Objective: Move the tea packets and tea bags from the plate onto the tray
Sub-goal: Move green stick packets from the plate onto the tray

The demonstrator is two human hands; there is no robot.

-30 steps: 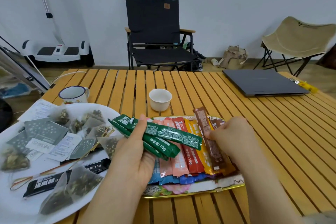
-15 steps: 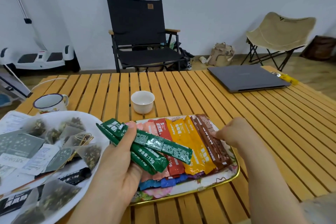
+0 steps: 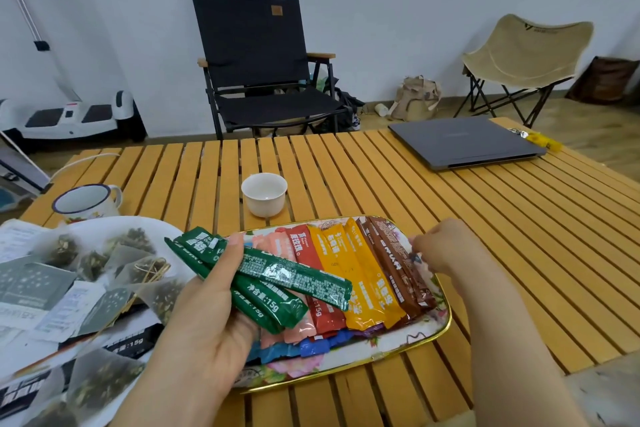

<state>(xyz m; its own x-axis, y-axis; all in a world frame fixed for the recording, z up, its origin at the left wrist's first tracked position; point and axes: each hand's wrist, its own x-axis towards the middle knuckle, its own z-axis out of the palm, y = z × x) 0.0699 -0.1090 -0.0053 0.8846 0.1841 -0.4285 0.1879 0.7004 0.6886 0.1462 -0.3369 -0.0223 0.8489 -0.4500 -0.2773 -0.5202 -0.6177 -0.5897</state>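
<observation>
This is looking like a casual room indoors, set up with camping furniture rather than a proper kitchen or office. A slatted wooden roll-up table (image 3: 381,191) is standing on a wood floor before a plain white wall. A black folding chair (image 3: 263,59) and a beige folding chair (image 3: 519,48) are sitting behind it, a white self-balancing scooter (image 3: 69,114) is leaning at the wall, and a closed laptop (image 3: 464,142) is lying on the table.

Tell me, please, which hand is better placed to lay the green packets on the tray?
Probably left: the left hand already grips the green packets over the tray; the right hand is at the brown packets.
</observation>
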